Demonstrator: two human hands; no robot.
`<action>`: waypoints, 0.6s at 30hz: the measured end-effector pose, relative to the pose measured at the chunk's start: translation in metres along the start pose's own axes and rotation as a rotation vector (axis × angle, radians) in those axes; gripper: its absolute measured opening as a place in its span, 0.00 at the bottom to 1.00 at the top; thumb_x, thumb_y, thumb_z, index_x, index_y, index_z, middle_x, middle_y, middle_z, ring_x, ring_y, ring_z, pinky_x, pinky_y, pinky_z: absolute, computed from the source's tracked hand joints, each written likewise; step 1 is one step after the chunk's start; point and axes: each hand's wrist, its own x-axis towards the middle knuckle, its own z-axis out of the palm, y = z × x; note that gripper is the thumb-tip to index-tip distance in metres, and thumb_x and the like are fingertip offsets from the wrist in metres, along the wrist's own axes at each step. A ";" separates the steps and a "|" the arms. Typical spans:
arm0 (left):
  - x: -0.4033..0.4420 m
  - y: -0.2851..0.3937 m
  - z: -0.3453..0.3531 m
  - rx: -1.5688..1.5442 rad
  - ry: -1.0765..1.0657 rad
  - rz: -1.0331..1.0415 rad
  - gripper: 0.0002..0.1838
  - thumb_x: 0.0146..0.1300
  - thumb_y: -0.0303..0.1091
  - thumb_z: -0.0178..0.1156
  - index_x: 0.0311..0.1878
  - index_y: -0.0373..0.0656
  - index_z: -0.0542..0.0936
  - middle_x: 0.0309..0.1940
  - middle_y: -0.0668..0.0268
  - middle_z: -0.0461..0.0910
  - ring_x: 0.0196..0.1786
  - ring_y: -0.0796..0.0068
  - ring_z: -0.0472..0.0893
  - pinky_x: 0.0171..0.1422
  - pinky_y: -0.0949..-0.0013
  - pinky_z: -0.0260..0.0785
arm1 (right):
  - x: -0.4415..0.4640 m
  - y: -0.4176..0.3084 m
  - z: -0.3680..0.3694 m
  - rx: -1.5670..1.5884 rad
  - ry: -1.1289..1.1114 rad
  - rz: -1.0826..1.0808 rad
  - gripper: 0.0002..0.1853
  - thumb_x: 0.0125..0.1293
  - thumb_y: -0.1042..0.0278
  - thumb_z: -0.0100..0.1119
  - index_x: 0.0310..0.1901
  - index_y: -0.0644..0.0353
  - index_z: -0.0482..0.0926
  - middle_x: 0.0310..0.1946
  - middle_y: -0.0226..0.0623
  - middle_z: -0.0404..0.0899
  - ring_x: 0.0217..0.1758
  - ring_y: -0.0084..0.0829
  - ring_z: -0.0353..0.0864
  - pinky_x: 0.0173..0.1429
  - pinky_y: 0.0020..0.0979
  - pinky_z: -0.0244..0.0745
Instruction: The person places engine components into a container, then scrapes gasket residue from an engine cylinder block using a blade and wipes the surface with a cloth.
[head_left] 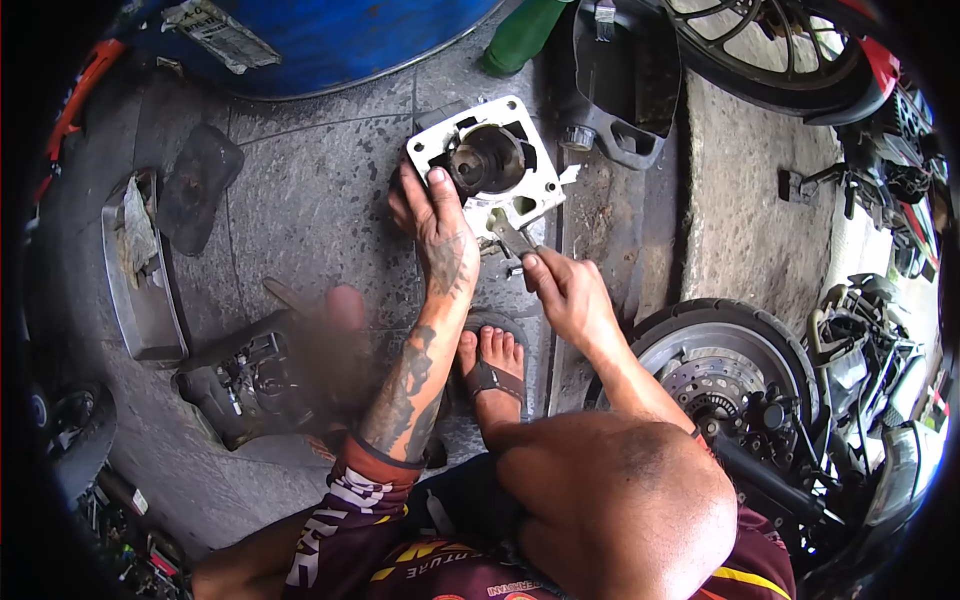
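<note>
A metal engine cylinder block (545, 172) rests on the floor ahead of me, its pale flat face and round bore turned up. My left hand (437, 212) grips its near left side, with the thumb on the top face by the bore and the fingers down the outer side. In my right hand (570, 292) is a flat metal scraper (514, 238), held between thumb and fingers. Its blade reaches to the near edge of the block, by a small opening; I cannot tell how firmly it touches. The handle is mostly hidden in the hand.
A blue drum (330, 45), a green bottle (525, 38) and a cut-open black jug (628, 75) stand beyond the block. Motorcycle wheels (800, 350) are at right. Leftward lie a metal tray (150, 300), a dark pad (200, 188) and a tray of engine parts (235, 385).
</note>
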 end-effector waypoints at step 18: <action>0.004 0.002 0.001 -0.023 -0.032 0.023 0.34 0.76 0.57 0.41 0.76 0.44 0.57 0.65 0.44 0.58 0.70 0.47 0.57 0.76 0.49 0.46 | 0.019 0.005 -0.020 0.087 0.011 0.147 0.20 0.75 0.54 0.50 0.34 0.63 0.78 0.23 0.48 0.80 0.31 0.55 0.82 0.38 0.47 0.73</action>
